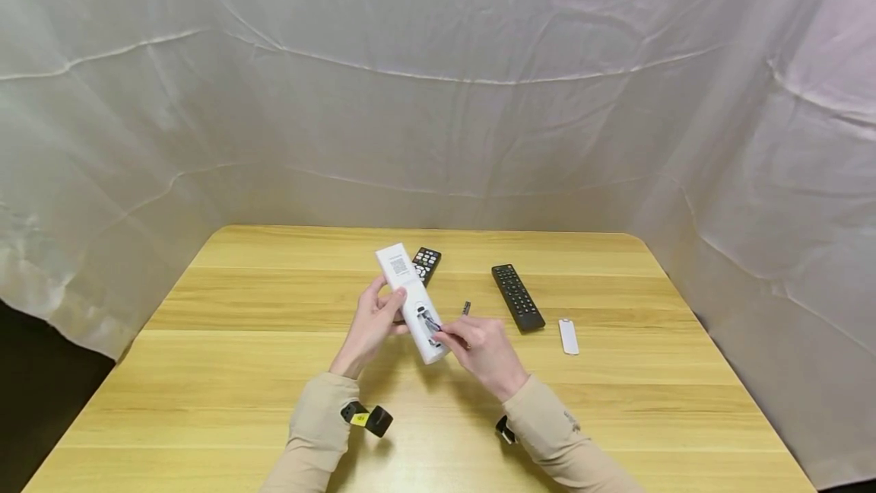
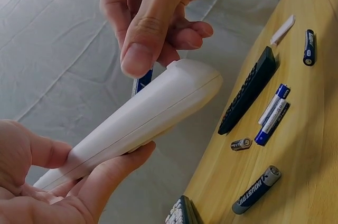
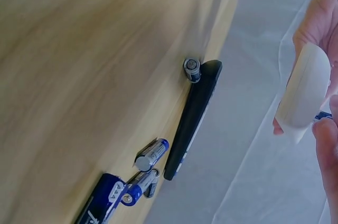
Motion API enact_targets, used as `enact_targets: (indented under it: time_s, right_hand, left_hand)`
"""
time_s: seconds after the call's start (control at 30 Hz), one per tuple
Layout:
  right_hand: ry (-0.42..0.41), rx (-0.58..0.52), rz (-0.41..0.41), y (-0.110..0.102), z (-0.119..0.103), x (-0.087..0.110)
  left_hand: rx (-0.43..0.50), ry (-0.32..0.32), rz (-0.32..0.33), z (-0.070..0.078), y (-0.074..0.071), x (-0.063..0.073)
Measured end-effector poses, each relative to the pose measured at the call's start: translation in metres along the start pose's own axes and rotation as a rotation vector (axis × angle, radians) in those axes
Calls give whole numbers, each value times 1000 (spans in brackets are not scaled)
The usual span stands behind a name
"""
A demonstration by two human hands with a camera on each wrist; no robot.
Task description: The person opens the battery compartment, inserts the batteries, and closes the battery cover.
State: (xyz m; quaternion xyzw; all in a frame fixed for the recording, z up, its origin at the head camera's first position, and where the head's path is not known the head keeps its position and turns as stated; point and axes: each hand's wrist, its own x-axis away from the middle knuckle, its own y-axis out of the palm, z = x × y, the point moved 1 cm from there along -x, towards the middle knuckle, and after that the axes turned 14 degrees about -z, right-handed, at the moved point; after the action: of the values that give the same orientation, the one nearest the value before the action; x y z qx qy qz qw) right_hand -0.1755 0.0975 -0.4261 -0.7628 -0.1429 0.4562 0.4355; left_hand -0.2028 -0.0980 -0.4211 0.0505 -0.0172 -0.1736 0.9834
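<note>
White remote is held above the wooden table, back face up, tilted with its far end to the left, between the two hands. Left hand grips it from the left, thumb and fingers round its body; right hand is at the near right end, thumb and fingers pinching a blue battery at the open compartment. Can't tell how deep the battery sits. One black remote lies beyond the white one, partly covered by it; second black remote lies to the right, with a white cover right of its near end. Head view shows the compartment and label side, but only a bit of loose battery just beyond the right hand. Left wrist view shows the pinched battery more clearly, plus five loose batteries on the table, including a paired couple and a lone dark one with printed lettering. Right wrist view shows one loose battery right beside a black remote's side, hidden from the head camera.
</note>
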Motion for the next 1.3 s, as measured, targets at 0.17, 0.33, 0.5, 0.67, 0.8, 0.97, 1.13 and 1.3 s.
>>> enact_targets:
  time_s: [0.17, 0.33, 0.5, 0.67, 0.8, 0.97, 1.13, 1.3]
  right_hand:
    - [22, 0, -20, 2, -3, -1]
    - [50, -30, -64, 2, -5, -2]
    - [99, -92, -105, 1, -7, -3]
    - [174, -181, -109, 2, -6, -4]
    - [252, -258, -119, 2, -4, -3]
    - [358, -386, -160, 0, -3, -3]
    - [477, -514, -232, 0, 0, -4]
    - [555, -614, -262, -2, 1, -4]
  left_hand:
    - [-4, 0, -6, 0, 1, 0]
    - [-9, 4, -6, -1, 1, 0]
    - [-11, 8, -16, -1, 1, 0]
    - [-2, 4, -34, 0, 1, 1]
    - [11, -2, -50, 1, 0, 1]
    - [34, -11, -73, 3, -1, 2]
    - [42, -10, -90, 4, -2, 2]
    - [51, -5, -99, 5, -1, 2]
